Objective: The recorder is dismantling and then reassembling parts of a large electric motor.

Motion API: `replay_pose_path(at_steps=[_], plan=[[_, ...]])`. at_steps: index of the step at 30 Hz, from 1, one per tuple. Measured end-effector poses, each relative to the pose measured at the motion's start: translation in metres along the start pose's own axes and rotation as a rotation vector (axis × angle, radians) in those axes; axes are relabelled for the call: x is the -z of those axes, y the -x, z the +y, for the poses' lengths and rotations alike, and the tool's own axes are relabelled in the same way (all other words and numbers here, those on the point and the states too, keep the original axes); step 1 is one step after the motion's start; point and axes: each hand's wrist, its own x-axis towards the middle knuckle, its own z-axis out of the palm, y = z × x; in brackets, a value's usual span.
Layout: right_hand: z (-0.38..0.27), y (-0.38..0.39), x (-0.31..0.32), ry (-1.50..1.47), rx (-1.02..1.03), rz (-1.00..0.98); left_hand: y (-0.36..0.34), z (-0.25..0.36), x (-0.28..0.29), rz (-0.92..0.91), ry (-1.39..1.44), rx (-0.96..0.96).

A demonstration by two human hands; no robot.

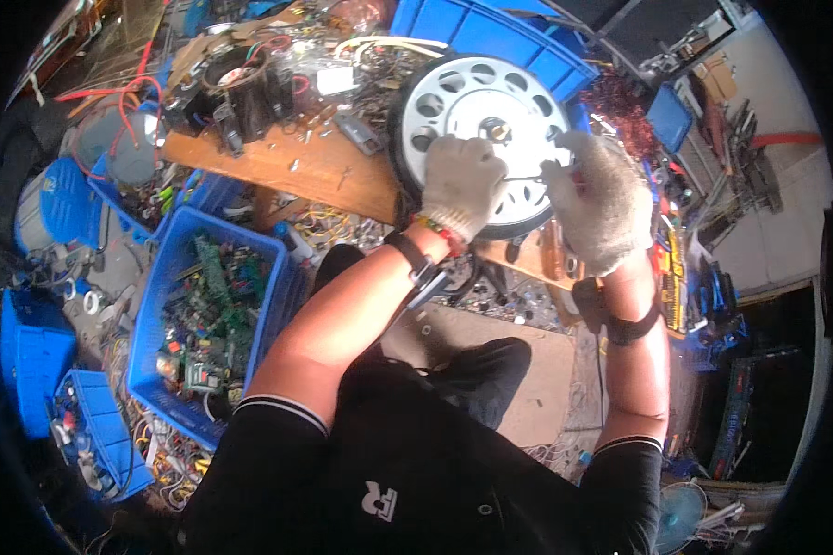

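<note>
We had our cream-gloved left hand [463, 183] fisted nearer the hub [497, 130] of the round silver, black-rimmed wheel [477, 102], right hand [604, 199] curled rightward; pinch unclear.

Glossy wheel [480, 112], matt cloth gloves [605, 205], wooden board [292, 168]

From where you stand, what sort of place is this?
Probably a scrap-dismantling workshop: there's a blue crate of what look like circuit boards, loose red wire, and a large wheel being handled.
</note>
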Motion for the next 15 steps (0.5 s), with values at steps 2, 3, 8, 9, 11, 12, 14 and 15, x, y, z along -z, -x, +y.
replay_pose_path(at_steps=[2,3,8,9,11,12,14,15], plan=[[-0.001,0.0,0.002,-0.024,0.006,-0.001,0.002,-0.003,-0.002,0.01,0.017,-0.025],[-0.001,-0.001,0.003,-0.088,0.004,-0.019,0.002,-0.005,-0.003,-0.012,0.0,-0.034],[0.002,0.005,-0.002,-0.13,0.162,0.06,0.002,-0.001,-0.001,-0.023,0.017,0.0],[-0.003,0.005,0.0,-0.063,0.093,0.023,0.002,-0.001,-0.001,-0.021,0.018,0.003],[-0.003,0.005,0.002,0.012,0.022,-0.008,-0.002,0.0,-0.002,-0.044,-0.015,0.023],[0.002,0.004,0.0,0.008,0.058,0.014,-0.003,0.001,-0.002,-0.041,-0.01,0.021],[0.005,0.002,-0.005,-0.055,0.136,0.066,-0.002,0.002,0.0,-0.063,-0.039,0.029],[0.005,0.001,-0.005,-0.053,0.137,0.068,-0.003,0.002,-0.001,-0.061,-0.038,0.028]])
